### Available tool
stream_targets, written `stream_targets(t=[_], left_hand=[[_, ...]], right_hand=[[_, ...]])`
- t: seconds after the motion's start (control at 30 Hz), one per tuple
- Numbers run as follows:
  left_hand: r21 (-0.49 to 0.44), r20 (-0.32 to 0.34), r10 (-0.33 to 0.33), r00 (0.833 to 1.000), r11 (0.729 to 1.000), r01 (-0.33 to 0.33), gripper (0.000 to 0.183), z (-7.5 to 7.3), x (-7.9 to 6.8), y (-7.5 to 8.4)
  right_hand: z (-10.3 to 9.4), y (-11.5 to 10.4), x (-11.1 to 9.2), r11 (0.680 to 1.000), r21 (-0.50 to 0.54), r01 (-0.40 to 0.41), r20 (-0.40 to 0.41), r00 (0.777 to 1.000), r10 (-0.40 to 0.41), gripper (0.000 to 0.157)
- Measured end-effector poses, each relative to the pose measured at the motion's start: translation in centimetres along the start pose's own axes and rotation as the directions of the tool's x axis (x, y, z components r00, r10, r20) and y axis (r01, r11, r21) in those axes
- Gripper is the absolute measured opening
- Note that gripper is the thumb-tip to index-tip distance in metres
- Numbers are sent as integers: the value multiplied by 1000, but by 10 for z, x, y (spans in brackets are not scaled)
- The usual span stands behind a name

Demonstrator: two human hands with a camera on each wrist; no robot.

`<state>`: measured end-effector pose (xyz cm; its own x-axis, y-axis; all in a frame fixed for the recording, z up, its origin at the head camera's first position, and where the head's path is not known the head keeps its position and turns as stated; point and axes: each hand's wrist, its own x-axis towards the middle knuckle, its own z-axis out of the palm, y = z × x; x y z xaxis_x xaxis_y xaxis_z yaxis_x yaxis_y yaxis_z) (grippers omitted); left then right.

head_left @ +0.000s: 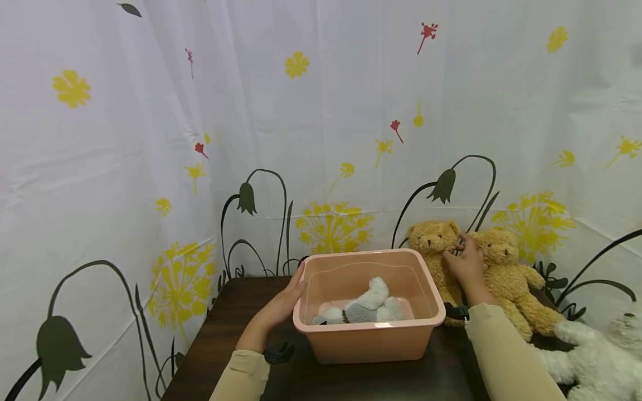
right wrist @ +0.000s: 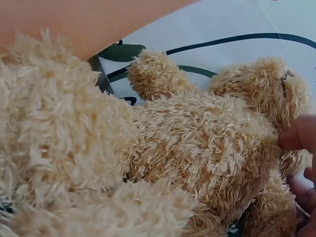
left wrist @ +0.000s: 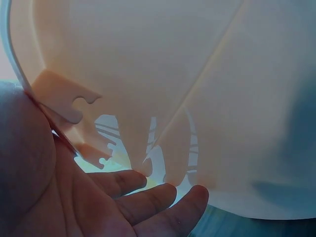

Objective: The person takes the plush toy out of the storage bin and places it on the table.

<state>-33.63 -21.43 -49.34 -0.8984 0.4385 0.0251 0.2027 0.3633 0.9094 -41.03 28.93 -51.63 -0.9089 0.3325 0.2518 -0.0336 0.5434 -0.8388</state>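
Note:
A pink plastic bin [head_left: 368, 340] stands on the dark table, with a white and grey plush toy [head_left: 368, 303] lying inside. My left hand [head_left: 281, 303] grips the bin's left rim; in the left wrist view its fingertips [left wrist: 197, 195] touch the outer wall while the thumb is hidden past the rim. Over at the right, my right hand [head_left: 468, 267] reaches between two tan teddy bears. Its thumb and fingers are spread at the neck of the left teddy bear [head_left: 433, 239], touching the fur. The right teddy bear [head_left: 501, 273] sits close beside that hand.
A white plush toy [head_left: 602, 356] lies at the lower right, by the right forearm. Behind everything hangs a white curtain [head_left: 321, 111] with flower prints. The dark table [head_left: 225, 323] shows bare wood left of the bin.

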Motion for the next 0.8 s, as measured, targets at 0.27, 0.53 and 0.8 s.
stream_targets(t=[0.27,0.53,0.8], left_hand=[[-11,4,12,1000,1000,-12,66,1,-1,3],[-7,-7,-1,1000,1000,1,67,3,-3,5],[-10,-10,-17,1000,1000,17,67,3,-2,3]], right_hand=[[1,9,-5,990,-140,1,-57,998,-9,49],[-3,15,-19,959,-283,19,-86,995,-45,35],[-4,11,-23,967,-255,17,-158,986,-60,29]])
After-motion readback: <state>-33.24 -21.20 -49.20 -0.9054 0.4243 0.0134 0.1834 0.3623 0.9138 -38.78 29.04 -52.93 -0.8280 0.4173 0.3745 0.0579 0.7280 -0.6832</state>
